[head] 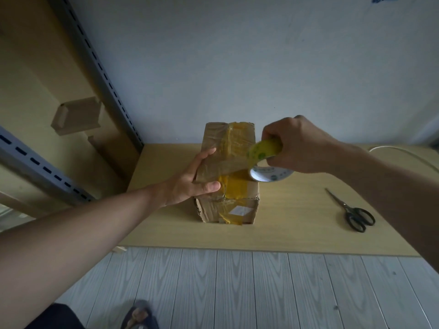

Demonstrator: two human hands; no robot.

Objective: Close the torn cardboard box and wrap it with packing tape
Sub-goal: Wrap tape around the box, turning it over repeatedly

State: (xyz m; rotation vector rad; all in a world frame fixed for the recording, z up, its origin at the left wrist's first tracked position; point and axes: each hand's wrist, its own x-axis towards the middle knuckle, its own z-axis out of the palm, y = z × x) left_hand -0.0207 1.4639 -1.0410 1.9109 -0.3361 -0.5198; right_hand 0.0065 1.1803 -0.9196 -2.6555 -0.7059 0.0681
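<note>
My left hand (pixel 190 180) presses, fingers straight, on the box (pixel 240 211) while my right hand (pixel 298 148) grips the tape roll (pixel 267 160), its strip (pixel 229 167) stretched across the top.

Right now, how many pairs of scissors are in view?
1: black-handled metal scissors lying on the light wooden table, right of the taped brown cardboard box. The box could hide others.

Cardboard box (pixel 211 210), closed, on wooden table (pixel 297 229); left hand (pixel 190 181) pressed flat on its left top edge. Right hand (pixel 297 146) grips tape roll (pixel 267 154) at the box's right, a strip (pixel 228 168) running across the top. Scissors (pixel 354 212) lie well apart, right.
</note>
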